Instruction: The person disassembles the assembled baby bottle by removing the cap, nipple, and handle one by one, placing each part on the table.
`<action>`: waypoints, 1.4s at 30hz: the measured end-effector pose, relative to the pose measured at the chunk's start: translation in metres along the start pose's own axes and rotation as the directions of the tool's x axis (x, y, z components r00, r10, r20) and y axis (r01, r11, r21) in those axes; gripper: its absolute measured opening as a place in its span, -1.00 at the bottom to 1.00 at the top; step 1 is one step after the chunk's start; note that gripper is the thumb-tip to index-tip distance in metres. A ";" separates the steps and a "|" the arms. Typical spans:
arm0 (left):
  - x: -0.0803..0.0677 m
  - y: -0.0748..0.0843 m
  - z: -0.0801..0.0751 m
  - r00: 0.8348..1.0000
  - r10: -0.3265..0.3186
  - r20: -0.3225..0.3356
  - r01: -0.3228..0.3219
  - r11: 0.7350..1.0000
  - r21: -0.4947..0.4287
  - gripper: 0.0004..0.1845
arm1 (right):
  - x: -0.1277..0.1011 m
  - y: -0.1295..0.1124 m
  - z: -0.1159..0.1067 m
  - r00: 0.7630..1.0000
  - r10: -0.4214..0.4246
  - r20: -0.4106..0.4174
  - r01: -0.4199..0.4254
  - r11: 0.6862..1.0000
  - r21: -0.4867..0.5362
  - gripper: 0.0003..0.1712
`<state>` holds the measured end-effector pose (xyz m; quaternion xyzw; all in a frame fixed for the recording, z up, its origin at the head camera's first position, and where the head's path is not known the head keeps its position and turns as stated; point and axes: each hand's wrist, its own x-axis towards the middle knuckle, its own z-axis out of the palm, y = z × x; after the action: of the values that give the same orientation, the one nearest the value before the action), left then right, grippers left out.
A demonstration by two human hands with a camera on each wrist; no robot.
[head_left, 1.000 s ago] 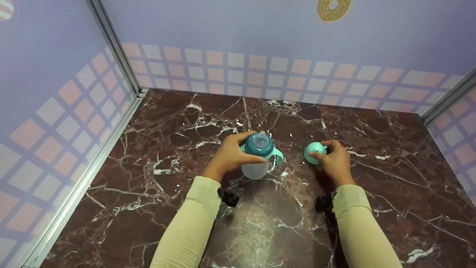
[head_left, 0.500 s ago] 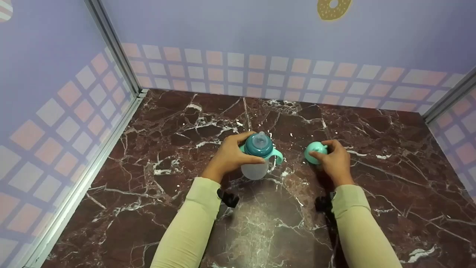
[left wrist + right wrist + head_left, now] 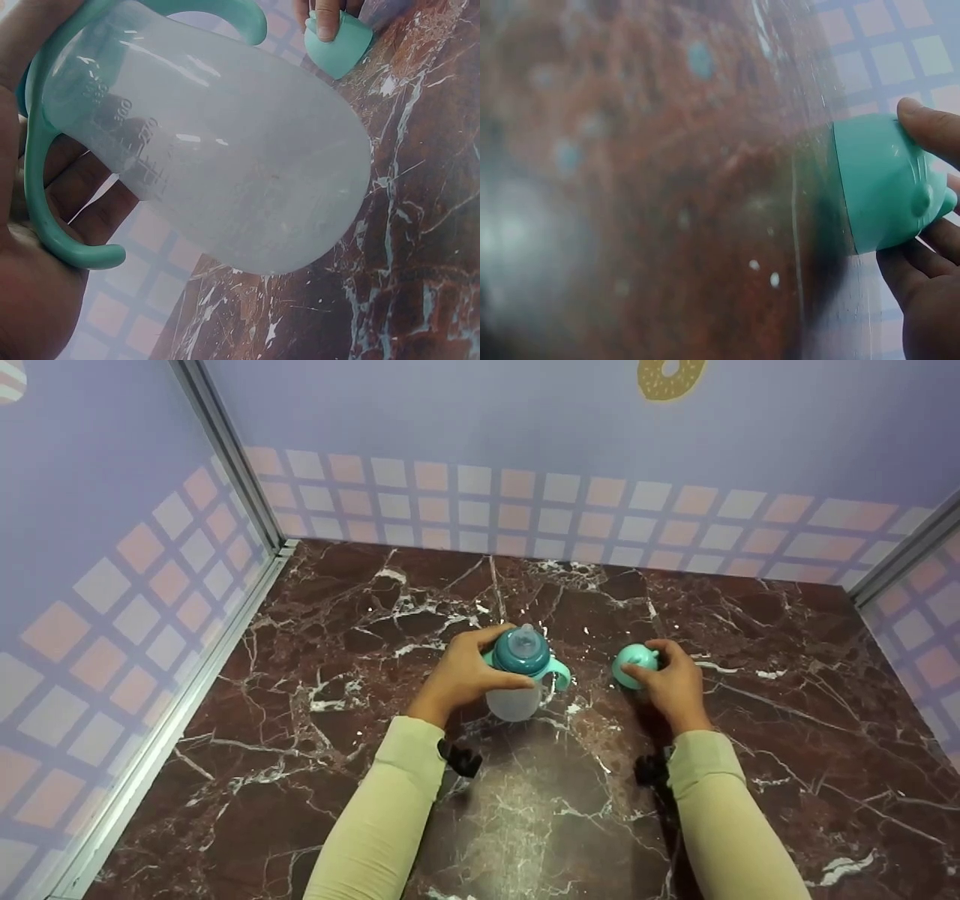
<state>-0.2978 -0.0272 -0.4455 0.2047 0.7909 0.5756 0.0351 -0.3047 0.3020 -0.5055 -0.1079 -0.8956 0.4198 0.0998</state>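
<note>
My left hand grips a baby bottle round its upper part. The bottle has a clear frosted body with measuring marks, a dark teal collar, a clear teat on top and mint green side handles. It stands upright on the marble surface. To its right, my right hand holds a mint green domed cap between thumb and fingers. In the right wrist view the cap has small raised bumps on its dome, and its rim is down at the surface.
The dark red marble-patterned tabletop has white veins and small white specks. A lilac back wall with pink and white squares closes off the far side. Similar panels in metal framing stand at left and right.
Both hands stay almost still, with the bottle and the cap in the same places. Only a very slight shift of the right hand and cap shows.
</note>
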 end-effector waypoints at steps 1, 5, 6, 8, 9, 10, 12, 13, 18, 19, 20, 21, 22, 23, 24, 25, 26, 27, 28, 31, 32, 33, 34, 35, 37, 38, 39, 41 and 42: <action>0.000 0.000 0.000 1.000 0.003 0.001 -0.003 1.000 0.001 -0.10 | 0.000 0.001 0.000 1.000 0.001 0.004 -0.001 1.000 -0.002 -0.31; 0.000 -0.001 -0.001 1.000 0.014 0.011 -0.014 1.000 -0.007 -0.10 | -0.001 0.002 0.000 1.000 0.002 0.022 -0.002 1.000 0.000 -0.26; 0.000 -0.001 -0.001 1.000 0.015 0.013 -0.015 1.000 -0.011 -0.10 | -0.001 0.002 -0.001 1.000 0.002 0.027 -0.002 1.000 0.003 -0.25; 0.000 -0.002 -0.001 1.000 0.012 0.014 -0.012 1.000 -0.015 -0.10 | -0.002 0.002 -0.001 0.999 0.000 0.034 0.000 1.000 0.015 -0.22; -0.001 -0.002 -0.001 1.000 0.007 0.012 -0.007 1.000 -0.014 -0.09 | -0.003 0.001 -0.002 0.999 -0.003 0.034 0.002 1.000 0.020 -0.22; -0.001 -0.002 -0.001 1.000 0.002 0.010 -0.002 1.000 -0.011 -0.08 | -0.003 0.001 -0.003 0.999 -0.006 0.035 0.005 1.000 0.025 -0.21; 0.000 -0.002 -0.001 1.000 -0.003 0.008 0.003 1.000 -0.006 -0.06 | -0.004 -0.001 -0.005 0.999 -0.017 0.032 0.016 0.999 0.030 -0.20; 0.000 -0.002 -0.001 1.000 -0.005 0.007 0.005 1.000 -0.001 -0.05 | -0.005 -0.002 -0.006 0.999 -0.022 0.030 0.021 0.999 0.031 -0.20; 0.000 -0.003 -0.001 1.000 0.000 0.008 0.000 1.000 -0.008 -0.07 | -0.006 -0.007 -0.012 0.999 -0.036 0.018 0.036 0.999 0.021 -0.21; 0.000 -0.003 -0.001 1.000 -0.001 0.007 0.001 1.000 -0.010 -0.07 | -0.006 -0.009 -0.013 0.999 -0.035 0.018 0.034 0.999 0.020 -0.20; 0.000 -0.003 0.000 1.000 0.000 0.008 0.001 1.000 -0.015 -0.08 | -0.006 -0.010 -0.014 0.999 -0.032 0.017 0.032 0.999 0.017 -0.20; 0.000 -0.003 0.000 1.000 0.000 0.008 0.001 1.000 -0.019 -0.08 | -0.006 -0.012 -0.015 0.999 -0.031 0.016 0.031 0.999 0.014 -0.20; 0.000 -0.003 0.000 1.000 -0.001 0.008 0.001 1.000 -0.021 -0.07 | -0.007 -0.013 -0.016 0.999 -0.032 0.015 0.031 0.999 0.012 -0.20; 0.000 -0.002 0.000 1.000 0.000 0.009 0.001 1.000 -0.024 -0.07 | -0.007 -0.014 -0.017 0.999 -0.031 0.013 0.031 0.999 0.010 -0.20; 0.000 -0.002 0.000 1.000 -0.001 0.008 0.001 1.000 -0.026 -0.07 | -0.007 -0.016 -0.018 0.999 -0.033 0.010 0.033 0.999 0.007 -0.20; 0.000 -0.002 0.000 1.000 0.000 0.008 0.000 1.000 -0.029 -0.07 | -0.007 -0.017 -0.019 0.999 -0.036 0.008 0.036 0.999 0.006 -0.20; 0.000 -0.002 0.000 1.000 0.001 0.008 -0.001 1.000 -0.031 -0.07 | -0.008 -0.018 -0.020 0.999 -0.040 0.007 0.040 0.999 0.003 -0.20; 0.000 -0.002 0.000 1.000 0.002 0.009 -0.002 1.000 -0.030 -0.07 | -0.008 -0.019 -0.020 0.999 -0.044 0.007 0.044 0.999 0.005 -0.20; 0.000 -0.001 0.000 1.000 0.003 0.010 -0.003 0.999 -0.032 -0.08 | -0.008 -0.019 -0.021 0.999 -0.047 0.005 0.047 0.999 0.009 -0.21; 0.000 -0.001 0.000 1.000 0.008 0.014 -0.007 0.999 -0.036 -0.09 | -0.009 -0.021 -0.023 0.998 -0.057 0.001 0.057 0.998 0.012 -0.21; 0.000 -0.001 0.000 1.000 0.008 0.016 -0.008 0.999 -0.038 -0.10 | -0.009 -0.022 -0.023 0.998 -0.061 -0.002 0.061 0.998 0.015 -0.21; 0.000 -0.001 -0.001 1.000 0.008 0.017 -0.007 0.999 -0.040 -0.10 | -0.010 -0.023 -0.024 0.998 -0.065 -0.004 0.065 0.998 0.019 -0.20; 0.000 0.000 -0.001 1.000 0.008 0.019 -0.007 0.999 -0.045 -0.10 | -0.010 -0.023 -0.024 0.998 -0.069 -0.007 0.069 0.997 0.019 -0.20; 0.000 0.000 -0.001 1.000 0.008 0.020 -0.007 0.999 -0.046 -0.10 | -0.010 -0.024 -0.025 0.997 -0.073 -0.010 0.073 0.997 0.016 -0.20; -0.001 0.000 -0.001 1.000 0.006 0.020 -0.005 0.999 -0.046 -0.10 | -0.011 -0.025 -0.025 0.996 -0.083 -0.016 0.083 0.996 0.021 -0.20; -0.001 0.000 -0.001 1.000 0.007 0.019 -0.007 0.999 -0.041 -0.09 | -0.011 -0.026 -0.026 0.996 -0.088 -0.018 0.089 0.996 0.020 -0.21; -0.001 0.000 -0.001 1.000 0.011 0.019 -0.010 0.999 -0.036 -0.09 | -0.011 -0.027 -0.026 0.995 -0.093 -0.020 0.093 0.996 0.016 -0.21; -0.001 0.001 -0.001 1.000 0.015 0.015 -0.015 1.000 -0.023 -0.08 | -0.012 -0.029 -0.027 0.995 -0.100 -0.017 0.100 0.995 0.014 -0.20; -0.001 0.000 -0.001 1.000 0.017 0.013 -0.017 1.000 -0.017 -0.08 | -0.012 -0.030 -0.028 0.995 -0.103 -0.011 0.103 0.995 0.016 -0.19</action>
<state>-0.2965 -0.0283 -0.4451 0.2149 0.7840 0.5812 0.0370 -0.2888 0.3002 -0.4660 -0.0629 -0.8961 0.4207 0.1270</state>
